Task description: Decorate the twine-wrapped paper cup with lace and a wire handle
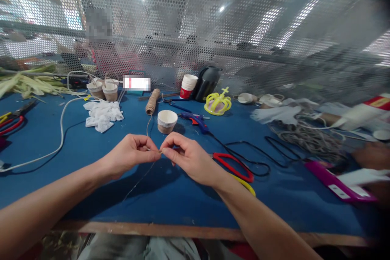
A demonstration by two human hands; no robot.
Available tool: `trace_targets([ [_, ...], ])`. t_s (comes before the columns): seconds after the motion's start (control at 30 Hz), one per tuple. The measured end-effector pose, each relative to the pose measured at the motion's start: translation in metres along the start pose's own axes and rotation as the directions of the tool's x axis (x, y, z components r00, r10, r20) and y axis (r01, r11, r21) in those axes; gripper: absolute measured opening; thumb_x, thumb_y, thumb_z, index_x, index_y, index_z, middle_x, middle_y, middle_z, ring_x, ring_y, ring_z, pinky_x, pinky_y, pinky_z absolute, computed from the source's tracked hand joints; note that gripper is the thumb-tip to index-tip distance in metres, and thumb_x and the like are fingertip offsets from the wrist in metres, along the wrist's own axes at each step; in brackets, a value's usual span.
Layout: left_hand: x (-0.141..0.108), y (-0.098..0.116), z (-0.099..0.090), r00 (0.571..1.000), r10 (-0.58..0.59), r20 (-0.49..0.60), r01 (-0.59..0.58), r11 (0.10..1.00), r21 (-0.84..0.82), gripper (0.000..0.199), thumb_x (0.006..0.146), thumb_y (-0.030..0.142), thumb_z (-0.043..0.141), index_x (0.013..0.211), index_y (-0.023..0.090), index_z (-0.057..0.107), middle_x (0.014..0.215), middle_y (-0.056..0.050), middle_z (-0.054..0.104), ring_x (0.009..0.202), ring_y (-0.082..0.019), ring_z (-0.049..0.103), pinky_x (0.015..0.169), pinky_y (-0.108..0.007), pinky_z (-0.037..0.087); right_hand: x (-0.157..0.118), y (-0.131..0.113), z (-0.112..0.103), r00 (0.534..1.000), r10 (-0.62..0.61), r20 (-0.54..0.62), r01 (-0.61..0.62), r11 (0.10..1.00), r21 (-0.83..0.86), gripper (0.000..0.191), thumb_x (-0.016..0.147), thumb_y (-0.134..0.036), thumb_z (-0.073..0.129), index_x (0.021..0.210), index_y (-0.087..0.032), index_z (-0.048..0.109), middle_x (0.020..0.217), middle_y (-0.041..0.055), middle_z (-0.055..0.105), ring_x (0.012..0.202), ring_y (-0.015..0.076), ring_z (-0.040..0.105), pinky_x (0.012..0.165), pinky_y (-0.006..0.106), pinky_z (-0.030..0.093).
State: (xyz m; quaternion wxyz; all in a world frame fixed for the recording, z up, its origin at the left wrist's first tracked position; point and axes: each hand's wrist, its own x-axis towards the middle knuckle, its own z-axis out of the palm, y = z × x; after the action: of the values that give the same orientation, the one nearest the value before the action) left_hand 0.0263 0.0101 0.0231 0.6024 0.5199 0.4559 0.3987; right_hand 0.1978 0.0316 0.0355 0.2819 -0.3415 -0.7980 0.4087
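Observation:
Thin brown twine [148, 126] runs from a wound spool [152, 101] down to my fingers, and a loose end trails toward the table's front edge. My left hand [137, 151] pinches the twine between thumb and forefinger. Tip to tip with it, my right hand [186, 155] pinches the same strand. Just beyond my hands stands a small white cup [167, 122] with a brown wrapped lower part. A blue glue gun [196, 121] lies right of the cup. Scissors with red and yellow handles [234, 165] lie partly under my right forearm.
White gloves [104, 113], twine-wrapped cups [110, 90] and a white cable [62, 126] are at left. Stacked paper cups [188, 86], a dark kettle [207, 83] and a yellow crown-shaped piece [217, 103] stand behind. At right, another person's blurred hand [371, 156] is near a purple power strip [327, 178].

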Motion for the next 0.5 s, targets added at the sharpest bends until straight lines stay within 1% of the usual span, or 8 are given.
trace_targets([
  [0.1, 0.0006, -0.0017, -0.0003, 0.999, -0.041, -0.004, 0.041, 0.998, -0.047, 0.017, 0.056, 0.025, 0.07, 0.058, 0.013, 0.059, 0.048, 0.004, 0.048, 0.042, -0.004, 0.03, 0.043, -0.02, 0.016, 0.0005, 0.0017, -0.0005, 0.998, 0.051, 0.034, -0.055, 0.989, 0.135, 0.012, 0.08, -0.027, 0.051, 0.081, -0.016, 0.055, 0.069, -0.0017, 0.051, 0.056, 0.0073, 0.048, 0.052, 0.021, 0.043],
  [0.2, 0.0009, -0.0033, -0.0016, 0.993, -0.107, 0.05, 0.114, 0.98, -0.164, 0.018, 0.056, 0.024, 0.07, 0.057, 0.013, 0.057, 0.048, 0.005, 0.046, 0.04, -0.002, 0.026, 0.042, -0.022, 0.012, 0.0011, 0.0035, -0.0018, 0.996, 0.045, 0.075, -0.067, 0.946, 0.317, 0.021, 0.081, -0.027, 0.048, 0.098, -0.015, 0.053, 0.076, 0.0006, 0.055, 0.063, 0.0086, 0.053, 0.055, 0.022, 0.046],
  [0.23, 0.001, -0.0039, -0.002, 0.99, -0.122, 0.076, 0.135, 0.971, -0.199, 0.018, 0.057, 0.024, 0.07, 0.057, 0.013, 0.056, 0.049, 0.005, 0.045, 0.04, -0.002, 0.026, 0.042, -0.022, 0.011, 0.0013, 0.0039, -0.002, 0.996, 0.037, 0.081, -0.063, 0.934, 0.351, 0.023, 0.082, -0.027, 0.047, 0.1, -0.015, 0.053, 0.078, 0.001, 0.055, 0.063, 0.0086, 0.053, 0.055, 0.022, 0.047],
  [0.27, 0.001, -0.0045, -0.0023, 0.986, -0.132, 0.1, 0.152, 0.962, -0.227, 0.019, 0.057, 0.024, 0.07, 0.057, 0.013, 0.056, 0.048, 0.005, 0.044, 0.04, -0.002, 0.025, 0.042, -0.022, 0.01, 0.0015, 0.0043, -0.0019, 0.996, 0.029, 0.087, -0.059, 0.929, 0.365, 0.022, 0.081, -0.026, 0.048, 0.099, -0.015, 0.053, 0.077, 0.0007, 0.055, 0.062, 0.0081, 0.053, 0.055, 0.022, 0.047],
  [0.37, 0.0007, -0.0059, -0.0018, 0.978, -0.143, 0.151, 0.18, 0.947, -0.265, 0.02, 0.059, 0.025, 0.071, 0.058, 0.014, 0.054, 0.045, 0.008, 0.037, 0.04, -0.002, 0.021, 0.042, -0.022, 0.008, 0.0018, 0.0044, -0.0008, 0.996, 0.019, 0.088, -0.048, 0.939, 0.341, 0.012, 0.079, -0.025, 0.053, 0.085, -0.015, 0.055, 0.069, -0.0021, 0.052, 0.055, 0.0062, 0.049, 0.054, 0.021, 0.044],
  [0.43, 0.0, -0.0057, -0.0006, 0.978, -0.14, 0.155, 0.176, 0.953, -0.248, 0.021, 0.059, 0.026, 0.071, 0.059, 0.014, 0.054, 0.044, 0.008, 0.036, 0.04, -0.002, 0.022, 0.042, -0.022, 0.009, 0.0019, 0.0038, -0.0003, 0.997, 0.019, 0.073, -0.041, 0.952, 0.305, 0.011, 0.078, -0.025, 0.055, 0.077, -0.015, 0.054, 0.064, -0.0036, 0.05, 0.052, 0.0056, 0.047, 0.052, 0.021, 0.042],
  [0.5, -0.0007, -0.0048, 0.0009, 0.984, -0.127, 0.128, 0.151, 0.968, -0.199, 0.02, 0.06, 0.027, 0.07, 0.06, 0.013, 0.055, 0.046, 0.007, 0.038, 0.041, -0.002, 0.023, 0.042, -0.021, 0.01, 0.002, 0.0027, -0.0004, 0.998, 0.027, 0.052, -0.039, 0.966, 0.255, 0.012, 0.078, -0.026, 0.054, 0.074, -0.015, 0.052, 0.062, -0.0043, 0.048, 0.051, 0.0056, 0.045, 0.05, 0.02, 0.04],
])
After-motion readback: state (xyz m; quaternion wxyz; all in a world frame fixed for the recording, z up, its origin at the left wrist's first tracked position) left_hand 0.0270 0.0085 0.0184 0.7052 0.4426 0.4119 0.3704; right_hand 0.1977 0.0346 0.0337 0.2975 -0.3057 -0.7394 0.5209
